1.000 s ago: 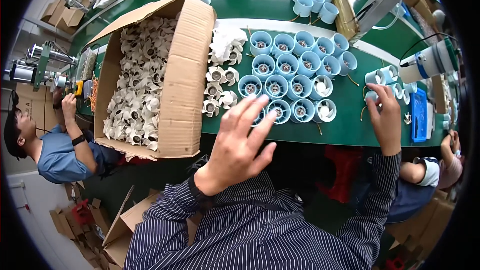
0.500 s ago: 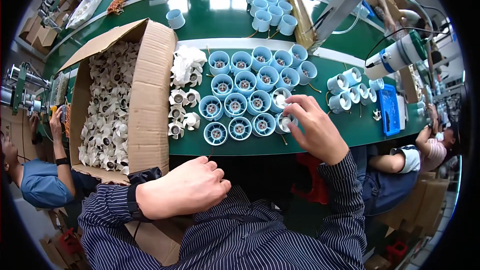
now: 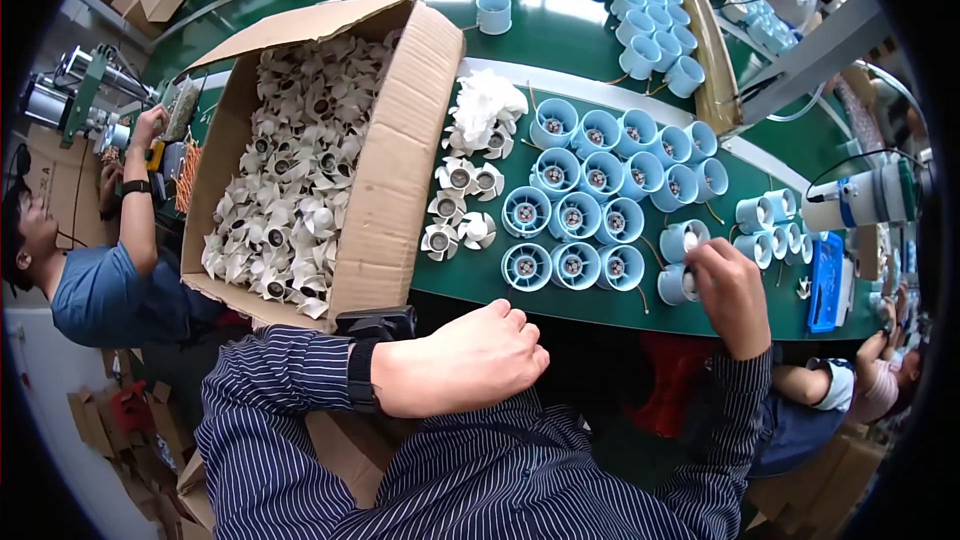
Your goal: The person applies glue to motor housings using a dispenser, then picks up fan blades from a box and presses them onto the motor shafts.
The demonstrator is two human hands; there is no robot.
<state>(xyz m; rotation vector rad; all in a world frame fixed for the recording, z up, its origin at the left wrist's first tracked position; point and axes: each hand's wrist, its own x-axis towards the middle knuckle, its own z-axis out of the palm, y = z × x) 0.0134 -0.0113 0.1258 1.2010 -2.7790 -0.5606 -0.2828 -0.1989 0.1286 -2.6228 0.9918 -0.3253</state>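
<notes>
My right hand [image 3: 735, 295] reaches over the table's near edge, its bent fingers closed on the rim of a light-blue round fan housing [image 3: 673, 286]. Touching or close behind it is another housing [image 3: 682, 240] with a white part inside. To their left, rows of housings [image 3: 575, 215] stand with their mouths up, showing bare motors in the middle and short wires. My left hand [image 3: 465, 360] is a loose fist, back upward, in front of the table edge; nothing shows in it. Loose white fan impellers [image 3: 458, 205] lie left of the rows, beside a crumpled white bag [image 3: 487, 110].
A large open carton [image 3: 390, 160] full of white impellers stands at the left. More housings [image 3: 755, 245], a blue tray [image 3: 825, 280] and a hanging white cylindrical tool [image 3: 860, 198] are at the right. Behind are stacked housings [image 3: 650, 30]. Co-workers sit on both sides.
The view has swung, shifting the scene rightward in the picture. My right hand has drawn two housings away to the right of the rows. My left hand stays a fist.
</notes>
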